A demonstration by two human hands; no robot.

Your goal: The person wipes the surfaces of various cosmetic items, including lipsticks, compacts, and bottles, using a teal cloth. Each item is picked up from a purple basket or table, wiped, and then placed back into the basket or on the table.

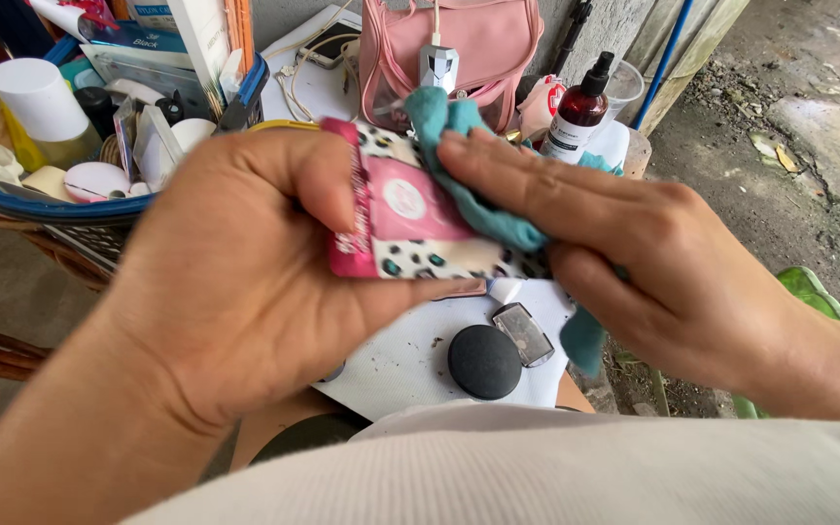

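Two bare hands meet at the centre of the view. The left hand (pixel 235 282) comes in from the lower left, palm up, thumb pinching down. The right hand (pixel 634 262) reaches from the right, fingers (pixel 498 170) extended and pressed flat.

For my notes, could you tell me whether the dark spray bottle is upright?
Upright: the dark spray bottle stands with its black pump nozzle on top, beside the pink bag.

A flat pouch (pixel 410 209), pink-centred with a white, dark-spotted border and a pink edge strip, is held level in mid-air above a white surface, its face turned up. A teal cloth (pixel 483 209), crumpled, lies pressed against the pouch's right part, one end hanging below.
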